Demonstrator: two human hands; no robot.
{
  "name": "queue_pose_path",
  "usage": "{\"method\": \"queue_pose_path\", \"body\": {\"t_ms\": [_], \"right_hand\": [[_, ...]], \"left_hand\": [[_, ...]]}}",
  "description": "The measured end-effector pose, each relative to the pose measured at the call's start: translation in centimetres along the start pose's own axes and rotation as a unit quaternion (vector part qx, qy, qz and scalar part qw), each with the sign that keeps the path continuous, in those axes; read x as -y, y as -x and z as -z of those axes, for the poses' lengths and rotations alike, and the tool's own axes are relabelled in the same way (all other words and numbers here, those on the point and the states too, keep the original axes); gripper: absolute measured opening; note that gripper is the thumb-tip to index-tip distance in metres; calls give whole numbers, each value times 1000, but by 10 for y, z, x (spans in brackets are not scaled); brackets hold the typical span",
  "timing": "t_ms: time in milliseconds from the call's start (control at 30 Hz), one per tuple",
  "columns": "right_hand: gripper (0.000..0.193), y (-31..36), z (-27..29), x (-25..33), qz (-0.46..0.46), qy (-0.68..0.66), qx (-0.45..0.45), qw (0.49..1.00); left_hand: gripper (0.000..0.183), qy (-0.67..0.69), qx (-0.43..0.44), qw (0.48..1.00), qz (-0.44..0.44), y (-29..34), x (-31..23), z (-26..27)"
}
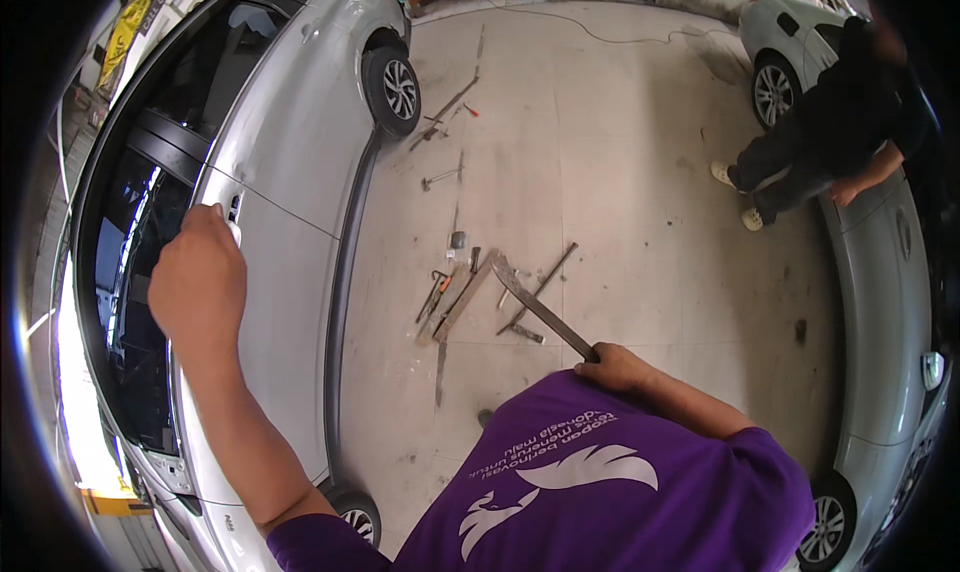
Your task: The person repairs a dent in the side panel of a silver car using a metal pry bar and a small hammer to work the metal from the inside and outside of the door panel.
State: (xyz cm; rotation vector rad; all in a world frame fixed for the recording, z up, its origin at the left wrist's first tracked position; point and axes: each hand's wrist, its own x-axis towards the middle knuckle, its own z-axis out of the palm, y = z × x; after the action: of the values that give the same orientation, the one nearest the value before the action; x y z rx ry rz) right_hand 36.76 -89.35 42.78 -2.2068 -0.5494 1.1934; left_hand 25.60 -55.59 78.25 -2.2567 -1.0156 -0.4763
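Observation:
My left hand [200, 272] is raised at the side of the silver car [285, 172] on the left. Its fingers are closed around the door handle [236, 234], most of which they cover. My right hand [612, 366] grips one end of a long, flat metal pry bar [548, 318], held low in front of my purple shirt. The bar's curved, broader tip points away from me, over the tools on the floor. A brown, straight bar [466, 297] lies just left of that tip, and a hammer [525, 333] lies beneath the pry bar.
A thin rod [545, 285] and an orange-handled tool [440, 286] lie among the floor tools. Farther off are a red-handled tool [471, 110] and a long bar [445, 112]. A person in black [830, 112] stands by another silver car [880, 282] at the right.

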Motion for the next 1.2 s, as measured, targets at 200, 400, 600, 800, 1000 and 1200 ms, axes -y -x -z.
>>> {"method": "queue_pose_path", "body": {"t_ms": [200,400,600,800,1000,1200], "right_hand": [[56,-3,-3,-10,5,6,10,1000],[57,0,-4,-13,18,11,17,1000],[56,-2,0,-18,-6,12,10,1000],[43,-2,17,-2,21,-85,74,993],[16,-23,10,71,89,-433,253,861],[52,-45,26,109,379,170,64,907]], "left_hand": [[33,29,-6,1000,0,-18,-23,-28],[37,97,-66,992,45,-28,-33,-25],[37,114,-62,991,39,-33,-40,-31],[32,472,121,873,11,19,-61,-136],[42,817,488,290,101,208,-218,-161],[20,790,323,490,177,190,-194,-167]]}}
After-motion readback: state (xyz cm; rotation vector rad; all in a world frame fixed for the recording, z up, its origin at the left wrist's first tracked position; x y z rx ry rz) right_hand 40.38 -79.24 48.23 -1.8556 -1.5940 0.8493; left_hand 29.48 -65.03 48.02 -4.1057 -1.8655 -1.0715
